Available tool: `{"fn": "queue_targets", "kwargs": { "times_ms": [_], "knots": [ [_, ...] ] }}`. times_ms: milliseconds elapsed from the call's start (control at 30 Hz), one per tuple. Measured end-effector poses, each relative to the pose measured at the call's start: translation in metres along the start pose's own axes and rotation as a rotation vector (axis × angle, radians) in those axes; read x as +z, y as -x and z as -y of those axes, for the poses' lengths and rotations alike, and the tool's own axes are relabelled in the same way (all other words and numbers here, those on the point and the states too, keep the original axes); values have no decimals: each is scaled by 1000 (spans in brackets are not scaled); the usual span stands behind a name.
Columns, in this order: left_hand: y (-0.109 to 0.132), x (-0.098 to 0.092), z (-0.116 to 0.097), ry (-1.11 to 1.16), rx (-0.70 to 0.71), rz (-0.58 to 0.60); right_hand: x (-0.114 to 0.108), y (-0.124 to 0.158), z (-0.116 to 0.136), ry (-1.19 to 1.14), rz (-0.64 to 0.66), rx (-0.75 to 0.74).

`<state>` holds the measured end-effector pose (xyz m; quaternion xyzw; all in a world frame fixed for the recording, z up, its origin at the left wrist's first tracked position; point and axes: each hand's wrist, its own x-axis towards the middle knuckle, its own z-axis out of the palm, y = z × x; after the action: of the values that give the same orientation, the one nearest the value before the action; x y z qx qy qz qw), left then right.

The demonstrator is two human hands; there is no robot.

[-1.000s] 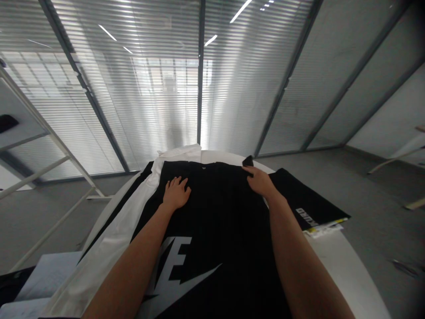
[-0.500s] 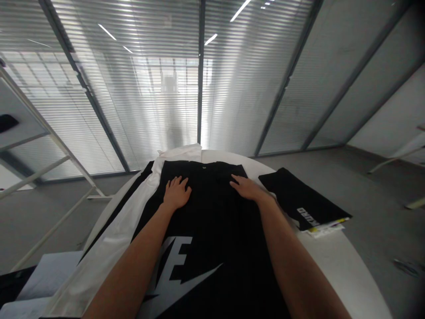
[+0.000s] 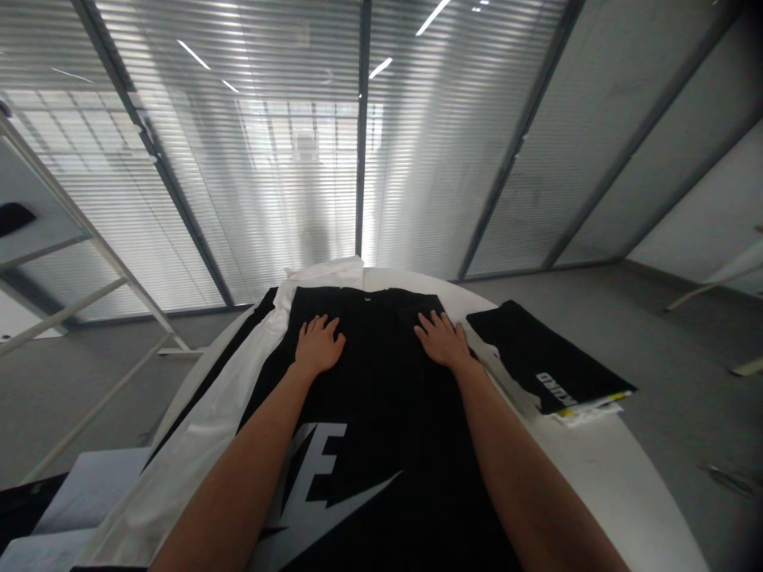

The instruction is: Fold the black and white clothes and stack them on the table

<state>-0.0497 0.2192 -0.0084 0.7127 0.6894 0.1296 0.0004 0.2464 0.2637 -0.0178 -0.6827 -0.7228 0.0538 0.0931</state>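
Left hand (image 3: 320,344) and right hand (image 3: 442,339) on a pale-printed black fabric shirt (image 3: 381,381)
Both rest palm-down, fingers spread, grasping nothing.

From here I'm seeing a large pale letter E (image 3: 315,462) standing on the front of the black shirt (image 3: 381,381), with a Nike-style swoosh (image 3: 337,516) running beneath it; the left forearm (image 3: 238,469) is hiding whatever precedes the E. On the folded black garment (image 3: 513,342) at right, slanted pale lettering (image 3: 554,389) is seemingly showing U and R, the rest blurring. Marks on the papers (image 3: 95,485) are staying too faint for reading.
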Motion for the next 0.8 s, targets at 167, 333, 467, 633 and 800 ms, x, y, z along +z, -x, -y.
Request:
{"fn": "queue_targets", "kwargs": {
  "times_ms": [167,333,467,633,800],
  "knots": [
    [0,0,0,1,-2,2,-5,1,2,-45,19,-24],
    [0,0,2,5,10,-7,-36,3,-5,-132,-46,69],
    [1,-1,2,-1,5,-7,-49,14,-9,-54,-35,118],
    [1,-2,2,-5,0,-4,-40,36,-10,65,-32,176],
    [1,-1,2,-2,12,-8,-35,36,-17,4,-65,227]
  ]
}}
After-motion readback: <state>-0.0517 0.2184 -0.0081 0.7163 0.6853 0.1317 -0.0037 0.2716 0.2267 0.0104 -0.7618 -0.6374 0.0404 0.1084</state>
